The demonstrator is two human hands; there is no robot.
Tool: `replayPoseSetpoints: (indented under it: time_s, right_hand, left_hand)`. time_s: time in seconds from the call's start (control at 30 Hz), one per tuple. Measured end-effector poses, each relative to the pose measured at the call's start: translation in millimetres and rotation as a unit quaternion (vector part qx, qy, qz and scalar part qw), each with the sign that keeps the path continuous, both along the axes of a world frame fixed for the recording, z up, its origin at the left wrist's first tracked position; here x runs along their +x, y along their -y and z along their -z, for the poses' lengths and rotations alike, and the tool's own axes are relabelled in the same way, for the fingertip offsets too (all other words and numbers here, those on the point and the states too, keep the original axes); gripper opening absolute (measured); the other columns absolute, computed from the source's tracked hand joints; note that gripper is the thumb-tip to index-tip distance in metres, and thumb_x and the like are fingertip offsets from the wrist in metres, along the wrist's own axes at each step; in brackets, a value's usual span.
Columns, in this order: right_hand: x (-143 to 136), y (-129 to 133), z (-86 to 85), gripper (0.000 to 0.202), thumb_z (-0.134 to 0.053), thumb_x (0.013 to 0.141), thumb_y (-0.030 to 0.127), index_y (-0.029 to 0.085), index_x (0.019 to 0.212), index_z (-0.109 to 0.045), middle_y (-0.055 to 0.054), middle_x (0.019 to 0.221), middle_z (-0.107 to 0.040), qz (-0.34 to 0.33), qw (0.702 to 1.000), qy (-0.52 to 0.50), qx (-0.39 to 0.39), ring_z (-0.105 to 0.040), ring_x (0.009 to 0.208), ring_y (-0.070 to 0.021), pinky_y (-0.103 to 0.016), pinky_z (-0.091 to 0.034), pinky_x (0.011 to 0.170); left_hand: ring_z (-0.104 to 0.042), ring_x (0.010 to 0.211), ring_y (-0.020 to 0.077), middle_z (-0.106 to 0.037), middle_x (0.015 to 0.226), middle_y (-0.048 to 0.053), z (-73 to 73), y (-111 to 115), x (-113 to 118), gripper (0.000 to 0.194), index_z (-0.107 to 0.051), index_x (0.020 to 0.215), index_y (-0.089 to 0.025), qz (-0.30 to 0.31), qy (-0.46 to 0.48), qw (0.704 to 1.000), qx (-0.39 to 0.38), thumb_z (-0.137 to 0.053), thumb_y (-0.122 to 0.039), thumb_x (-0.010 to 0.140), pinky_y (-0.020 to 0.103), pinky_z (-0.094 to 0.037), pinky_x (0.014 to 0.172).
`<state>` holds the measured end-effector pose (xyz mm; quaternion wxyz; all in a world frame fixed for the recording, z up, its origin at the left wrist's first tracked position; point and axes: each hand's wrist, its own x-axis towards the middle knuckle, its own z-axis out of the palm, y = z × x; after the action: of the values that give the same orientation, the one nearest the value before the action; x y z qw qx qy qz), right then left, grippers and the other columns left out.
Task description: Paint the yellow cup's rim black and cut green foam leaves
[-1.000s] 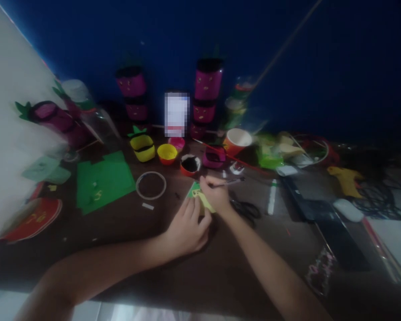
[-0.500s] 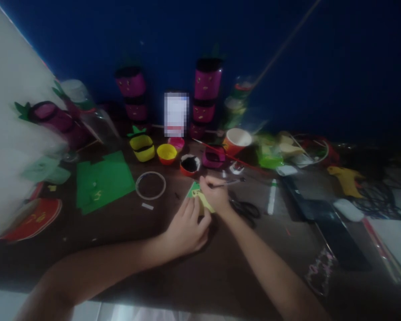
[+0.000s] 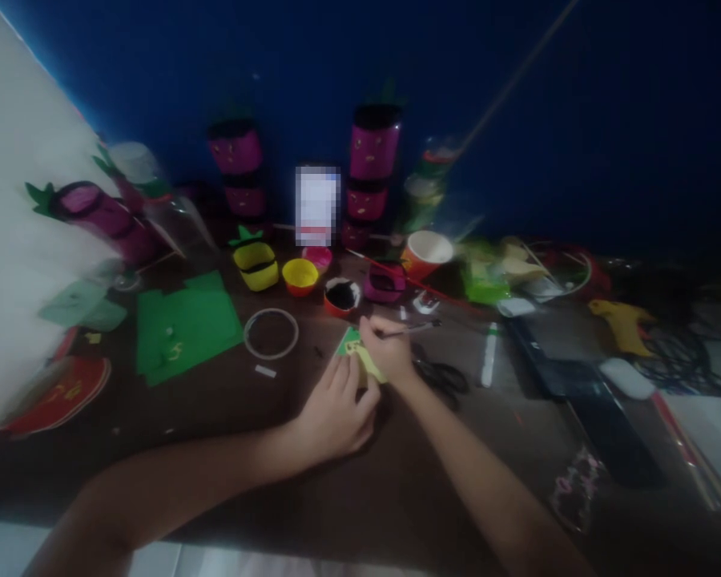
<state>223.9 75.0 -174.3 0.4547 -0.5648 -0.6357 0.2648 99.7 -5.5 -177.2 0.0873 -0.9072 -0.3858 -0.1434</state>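
A small yellow and green piece (image 3: 371,365) lies on the dark table in front of me. My left hand (image 3: 340,405) rests on its near left edge, fingertips pressing it down. Held between the fingers of my right hand (image 3: 389,350) is a thin brush (image 3: 419,327), its shaft pointing right; the end toward the piece is hidden by the fingers. Just beyond stands a small cup of black paint (image 3: 341,297). Black scissors (image 3: 443,377) lie right of my right hand.
Green sheets (image 3: 186,328) and a clear ring (image 3: 271,333) lie left. Yellow cups (image 3: 300,276), a paper cup (image 3: 428,253) and a phone (image 3: 316,207) stand behind. A white marker (image 3: 489,355), dark phone-like slab (image 3: 613,433) and yellow glue gun (image 3: 625,324) are at right.
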Motion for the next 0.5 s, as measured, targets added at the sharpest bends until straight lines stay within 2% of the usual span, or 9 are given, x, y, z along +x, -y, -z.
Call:
replayPoseSetpoints:
  time_s: [0.5]
  right_hand:
    - [1.0,0.2,0.7,0.040,-0.045,0.080,0.025,0.019,0.045,-0.026,0.006,0.044,-0.025,-0.007,1.000,0.003,0.004,-0.027,0.043,-0.0070,-0.023,-0.024,0.045]
  left_hand:
    - [-0.048,0.115,0.0349,-0.053,0.119,0.025,-1.8,-0.4,-1.2,0.044,-0.048,0.113,-0.010,0.002,-0.001,1.000,-0.009,-0.047,-0.038,0.080,0.046,-0.031,0.100]
